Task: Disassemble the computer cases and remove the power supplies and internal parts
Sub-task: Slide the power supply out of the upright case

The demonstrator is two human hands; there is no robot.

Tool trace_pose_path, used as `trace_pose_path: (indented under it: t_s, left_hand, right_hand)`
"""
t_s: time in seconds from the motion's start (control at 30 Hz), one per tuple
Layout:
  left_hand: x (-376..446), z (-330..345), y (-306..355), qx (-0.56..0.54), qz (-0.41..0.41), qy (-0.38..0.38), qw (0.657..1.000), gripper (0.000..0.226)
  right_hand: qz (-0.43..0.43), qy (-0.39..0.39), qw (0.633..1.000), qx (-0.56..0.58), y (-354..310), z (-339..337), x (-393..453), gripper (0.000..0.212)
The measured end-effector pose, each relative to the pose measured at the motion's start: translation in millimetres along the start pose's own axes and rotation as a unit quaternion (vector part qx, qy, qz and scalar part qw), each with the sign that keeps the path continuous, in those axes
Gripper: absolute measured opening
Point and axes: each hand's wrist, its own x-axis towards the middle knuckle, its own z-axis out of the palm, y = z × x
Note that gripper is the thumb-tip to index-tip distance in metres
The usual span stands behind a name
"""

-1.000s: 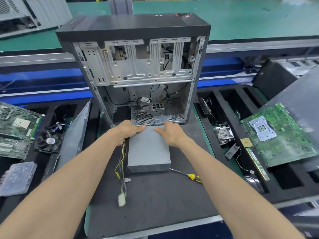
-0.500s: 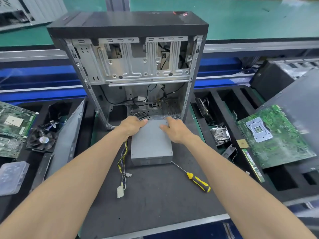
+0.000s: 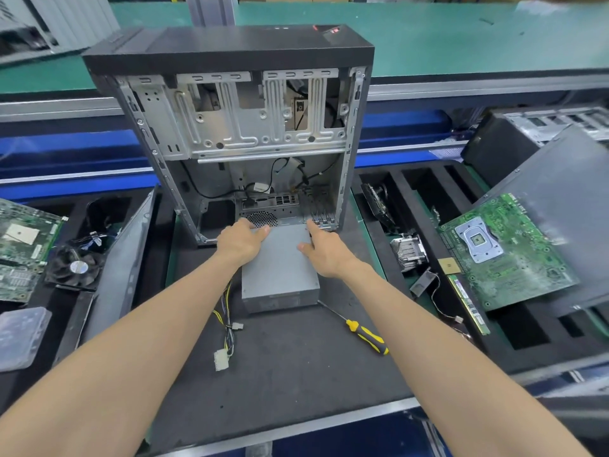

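Power supply (image 3: pixel 280 268) under both hands (image 3: pixel 280 242)

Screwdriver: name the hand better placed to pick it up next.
Right. The screwdriver lies on the mat right of the power supply, beneath the right forearm; the left hand would need to cross over from the box.

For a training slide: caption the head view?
Both hands rest on grey metal power supply before open black case.
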Motion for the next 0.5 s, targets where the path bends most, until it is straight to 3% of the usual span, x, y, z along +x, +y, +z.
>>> trace_pose_path:
  t_s: [0.2,0.5]
  left_hand:
    - [-21.2,13.6,-12.3,-0.004,0.075,0.048,0.996,0.049]
    - [-33.5,27.0,-42.1,0.036,0.134,0.018,0.99,0.062]
  right_hand:
    - [-0.009,0.022,0.999,-0.022,0.5,7.2,-7.7,0.064]
    - [0.008,0.026,0.999,-0.039,0.4,20.9,-23.7,0.059]
